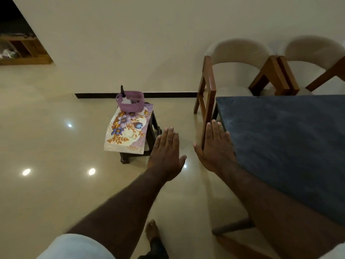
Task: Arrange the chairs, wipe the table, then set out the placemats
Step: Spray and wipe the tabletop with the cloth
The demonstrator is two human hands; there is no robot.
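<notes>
Well, both hands are flat and empty, fingers straight: the left hand (165,156) over the glossy tiled floor (56,165), the right hand (214,146) just beside the corner of the matte blue-grey surface (289,137). Two chairs (237,58), curved cream backs on wooden frames, stand at its far edge. Floral placemats (125,131) drape a dark stool (155,128) under a purple plastic basket (130,102), likely staged for later.

Floor (56,184): glossy, smooth tile, reflecting lamps. Table (289,139): matt, mottled blue top. Chairs (237,58): polished wood frames, pale cloth padding; basket (130,103) looks like purple plastic.
</notes>
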